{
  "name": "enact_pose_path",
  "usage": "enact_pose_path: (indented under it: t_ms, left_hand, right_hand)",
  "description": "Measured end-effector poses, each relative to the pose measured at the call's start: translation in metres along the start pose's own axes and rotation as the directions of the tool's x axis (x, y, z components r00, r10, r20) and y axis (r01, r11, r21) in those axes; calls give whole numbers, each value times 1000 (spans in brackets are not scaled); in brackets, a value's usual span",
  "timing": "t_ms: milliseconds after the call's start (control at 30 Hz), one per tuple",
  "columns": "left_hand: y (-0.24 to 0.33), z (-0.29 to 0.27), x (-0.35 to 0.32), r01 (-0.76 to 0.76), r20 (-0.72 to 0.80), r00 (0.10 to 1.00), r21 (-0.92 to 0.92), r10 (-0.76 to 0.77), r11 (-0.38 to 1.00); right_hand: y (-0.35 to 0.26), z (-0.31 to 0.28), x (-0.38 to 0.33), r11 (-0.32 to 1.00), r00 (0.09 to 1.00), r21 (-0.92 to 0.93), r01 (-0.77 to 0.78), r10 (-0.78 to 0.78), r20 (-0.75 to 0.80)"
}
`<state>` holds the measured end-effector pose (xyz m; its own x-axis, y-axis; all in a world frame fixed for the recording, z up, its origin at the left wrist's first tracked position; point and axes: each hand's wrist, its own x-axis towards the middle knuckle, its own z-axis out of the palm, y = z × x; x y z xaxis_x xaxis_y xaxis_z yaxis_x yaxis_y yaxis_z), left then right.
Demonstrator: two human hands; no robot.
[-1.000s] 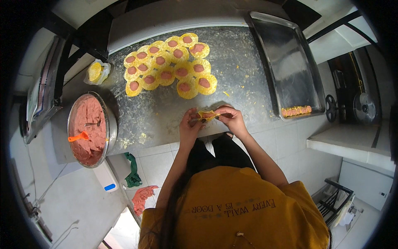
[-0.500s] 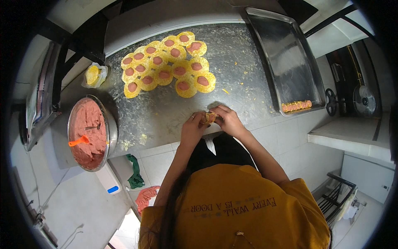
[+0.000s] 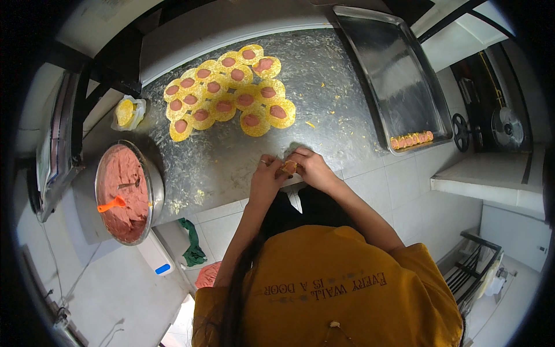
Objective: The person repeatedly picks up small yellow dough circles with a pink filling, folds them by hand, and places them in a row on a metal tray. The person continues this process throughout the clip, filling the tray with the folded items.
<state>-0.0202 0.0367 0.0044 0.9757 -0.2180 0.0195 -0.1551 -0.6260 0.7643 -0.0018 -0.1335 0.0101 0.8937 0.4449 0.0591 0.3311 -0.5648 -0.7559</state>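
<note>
Near edge of the steel bench (image 3: 231, 168), middle: both hands meet over one dumpling (image 3: 288, 168). It is pinched between the fingertips of the left hand (image 3: 267, 179) and the right hand (image 3: 313, 169), fingers curled inward and pressed together around it. Only a small yellow-orange part shows between the thumbs; whether the wrapper is fully closed cannot be told.

Progress, as judged from the layout:
- Done: a short row of folded pieces (image 3: 411, 139) is laid along the near edge of the tray (image 3: 399, 69), at the bench's right side. The rest of the tray is bare.
- In hand: one piece, being shaped.
- Left: about fifteen round yellow wrappers (image 3: 231, 92), each topped with a pink dab of filling, are spread flat and overlapping toward the far edge of the bench, left of centre. None of these is folded.
- More stock: a small stack of plain wrappers (image 3: 126, 112) is set at the far left corner; a bowl (image 3: 155, 191) of pink filling with an orange-handled spoon (image 3: 111, 203) stands at the left edge.

The work is judged to be early, with most pieces unfolded.

Yellow crumbs are scattered over the bench top.
</note>
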Motion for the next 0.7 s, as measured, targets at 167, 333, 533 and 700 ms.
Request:
enact_pose_path:
  t_ms: [167, 333, 533, 700]
  left_hand:
    - [-14, -1, -1, 39, 44, 999, -153, -33, 987]
    - [-11, -2, -2, 51, 102, 994, -68, -44, 996]
    - [-2, 0, -4, 29, 77, 996, 164, -42, 986]
    - [-3, 4, -8, 43, -26, 998, -183, -49, 982]
  right_hand:
    - [0, 2, 0, 996, 997, -63, 69, -67, 27]
    - [-9, 5, -4, 995, 999, -100, -10, 6, -39]
    - [-3, 10, -4, 985, 995, -143, 101, -97, 34]
    - [-15, 4, -8, 987, 997, -141, -72, 66, -44]
